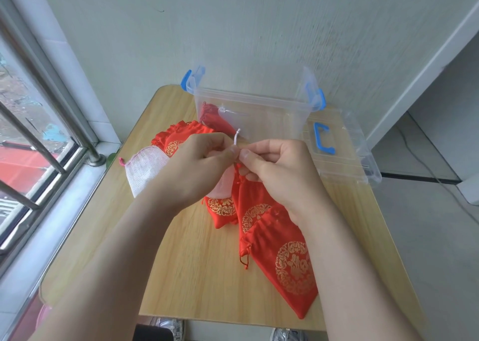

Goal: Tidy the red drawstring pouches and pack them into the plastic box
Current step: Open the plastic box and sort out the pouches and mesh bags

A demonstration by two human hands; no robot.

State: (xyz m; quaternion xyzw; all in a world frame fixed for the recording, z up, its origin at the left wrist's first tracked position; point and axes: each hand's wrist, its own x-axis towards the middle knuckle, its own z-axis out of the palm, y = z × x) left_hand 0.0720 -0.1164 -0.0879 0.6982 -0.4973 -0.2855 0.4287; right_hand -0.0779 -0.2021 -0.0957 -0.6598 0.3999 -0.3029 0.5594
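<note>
box (248,99) at the tabletop's (181,263) far edge, one pouch (215,120) in it, lid (344,156) just right of the box, other pouches (293,260) mid-tabletop, mesh bag (145,169) toward the left edge

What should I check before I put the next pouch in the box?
1. Box open: ok, the lid lies beside it.
2. Room in the box: ok, a red pouch sits at its left end and the rest looks free.
3. Cord gripped: ok, the left hand and right hand both pinch it.
4. Cord pulled tight: cannot tell, the hands hide where it ends.
5. All red pouches packed: not ok, several lie on the table.
</note>
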